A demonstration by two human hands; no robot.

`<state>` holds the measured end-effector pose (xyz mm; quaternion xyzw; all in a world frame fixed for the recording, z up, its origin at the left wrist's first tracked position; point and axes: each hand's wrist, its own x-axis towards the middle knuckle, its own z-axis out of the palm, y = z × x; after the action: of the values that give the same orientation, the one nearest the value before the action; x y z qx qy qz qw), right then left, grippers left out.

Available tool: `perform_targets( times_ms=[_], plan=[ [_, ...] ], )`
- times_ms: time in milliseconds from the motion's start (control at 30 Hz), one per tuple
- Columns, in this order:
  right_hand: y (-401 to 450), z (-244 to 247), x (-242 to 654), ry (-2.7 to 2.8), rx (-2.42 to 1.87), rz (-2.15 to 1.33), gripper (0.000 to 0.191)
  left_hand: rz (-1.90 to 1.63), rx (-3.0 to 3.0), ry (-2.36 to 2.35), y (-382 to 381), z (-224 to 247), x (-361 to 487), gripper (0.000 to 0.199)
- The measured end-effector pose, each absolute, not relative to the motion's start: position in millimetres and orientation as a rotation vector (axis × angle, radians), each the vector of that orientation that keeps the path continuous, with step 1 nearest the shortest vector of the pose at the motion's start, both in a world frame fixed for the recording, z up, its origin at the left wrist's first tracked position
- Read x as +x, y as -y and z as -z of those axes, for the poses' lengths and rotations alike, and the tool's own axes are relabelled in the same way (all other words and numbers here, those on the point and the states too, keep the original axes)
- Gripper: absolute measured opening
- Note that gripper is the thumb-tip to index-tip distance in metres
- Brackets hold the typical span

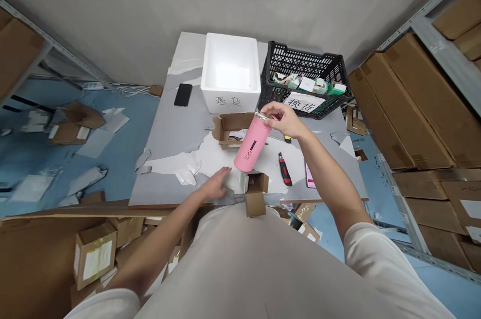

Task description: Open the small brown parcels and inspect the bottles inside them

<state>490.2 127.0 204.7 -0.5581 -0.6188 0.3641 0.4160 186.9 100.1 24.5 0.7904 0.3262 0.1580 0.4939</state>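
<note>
My right hand (281, 117) grips a pink bottle (251, 146) by its silver top. The bottle tilts, its base toward the lower left, above the table, with dark lettering on its side. Just below its base stands a small open cardboard box (256, 199), flaps spread, close to my body. My left hand (218, 184) is left of this box, low over the table, fingers stretched out and holding nothing. Behind the bottle lies an open shallow carton (228, 126) with something white inside; the bottle hides part of it.
A white foam box (231, 93) and a black crate (306, 61) of small packages stand at the back. A red-and-black utility knife (284, 169) and a phone (310, 174) lie to the right, a black phone (183, 94) to the left. Shelves of cartons (417, 103) flank the right side.
</note>
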Motion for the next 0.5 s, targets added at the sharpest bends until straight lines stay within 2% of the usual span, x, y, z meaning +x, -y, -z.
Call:
perform_targets(
  times_ms=[100, 233, 500],
  plan=[
    [-138, -209, 491, 1.530, -1.378, -0.961, 0.024, -0.556, 1.586, -0.723, -126, -49, 199, 0.066],
    [-151, -207, 490, 1.442, -1.435, -1.025, 0.024, -0.723, 1.397, -0.606, -124, -75, 239, 0.082],
    [-157, -179, 495, 1.244, -1.385, -1.216, 0.035, -0.794, 1.177, -0.758, -94, -74, 257, 0.073]
  ],
)
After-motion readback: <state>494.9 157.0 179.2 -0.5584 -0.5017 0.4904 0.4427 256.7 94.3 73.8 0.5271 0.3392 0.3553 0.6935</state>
